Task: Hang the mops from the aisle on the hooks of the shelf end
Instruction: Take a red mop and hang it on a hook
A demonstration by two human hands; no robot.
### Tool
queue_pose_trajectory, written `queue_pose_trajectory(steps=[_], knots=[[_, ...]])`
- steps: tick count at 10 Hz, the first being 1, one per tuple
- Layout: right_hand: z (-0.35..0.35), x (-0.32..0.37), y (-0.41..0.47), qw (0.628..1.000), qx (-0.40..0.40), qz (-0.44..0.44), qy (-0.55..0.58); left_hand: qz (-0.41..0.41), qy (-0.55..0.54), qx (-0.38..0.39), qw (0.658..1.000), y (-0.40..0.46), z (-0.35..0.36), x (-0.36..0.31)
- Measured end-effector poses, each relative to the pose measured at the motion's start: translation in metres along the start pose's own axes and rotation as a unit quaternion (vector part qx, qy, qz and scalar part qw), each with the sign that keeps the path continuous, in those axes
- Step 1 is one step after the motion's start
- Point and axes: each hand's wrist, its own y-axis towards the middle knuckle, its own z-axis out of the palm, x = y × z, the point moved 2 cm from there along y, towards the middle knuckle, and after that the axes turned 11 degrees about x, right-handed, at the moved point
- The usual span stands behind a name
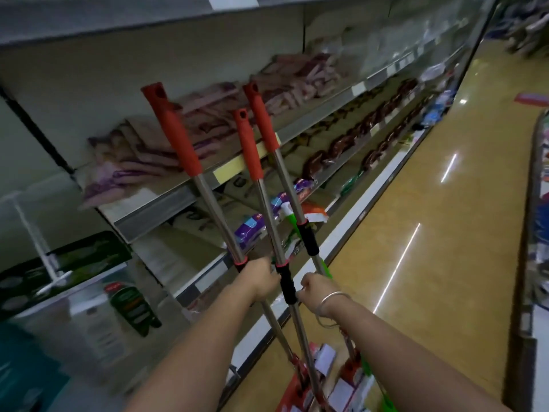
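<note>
Three mops with steel poles and red top grips stand upright in front of me, their tops fanned apart. My left hand (261, 279) is closed around the left mop (175, 132) at its black collar. My right hand (316, 288), with a silver bangle on the wrist, grips the right mop (263, 117) below its black sleeve. The middle mop (248, 144) stands between my hands; which hand holds it I cannot tell. A green-handled mop (292, 226) shows behind them. The mop heads with red and white labels (323, 379) sit low at the bottom. No shelf-end hooks are visible.
A long shelf unit (166, 203) runs along my left, stocked with folded pink cloths, dark packets and bags. Boxed goods (89, 295) stand at the near left. The glossy tan aisle floor (430, 233) stretches ahead on the right, with another shelf edge at the far right.
</note>
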Motion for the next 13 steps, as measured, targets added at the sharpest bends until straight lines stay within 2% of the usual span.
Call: queue_pose_trajectory(steps=[2, 3, 5, 7, 10, 11, 12, 13], knots=[[0.004, -0.006, 0.059, 0.999, 0.018, 0.006, 0.031, -0.028, -0.062, -0.009, 0.998, 0.059, 0.009, 0.005], [0.005, -0.007, 0.082, 0.997, 0.02, 0.001, 0.076, -0.017, -0.092, -0.039, 0.995, 0.079, 0.009, 0.005], [0.024, -0.013, 0.11, 0.983, 0.052, -0.04, 0.173, -0.011, -0.235, -0.101, 0.967, 0.095, 0.008, -0.001], [0.034, -0.022, 0.098, 0.978, 0.048, -0.043, 0.198, 0.001, -0.217, -0.124, 0.968, 0.081, 0.017, 0.006], [0.047, -0.038, 0.022, 0.991, 0.076, -0.018, 0.109, 0.054, -0.157, -0.073, 0.984, 0.015, 0.048, -0.01], [0.039, -0.036, -0.007, 0.991, 0.125, -0.041, 0.038, 0.053, -0.115, -0.049, 0.991, -0.022, 0.061, -0.013], [0.032, -0.022, -0.034, 0.979, 0.19, -0.058, -0.04, 0.051, -0.131, -0.028, 0.99, -0.059, 0.074, -0.01], [0.043, -0.003, -0.056, 0.966, 0.219, -0.091, -0.101, 0.046, -0.151, -0.053, 0.986, -0.101, 0.075, -0.002]])
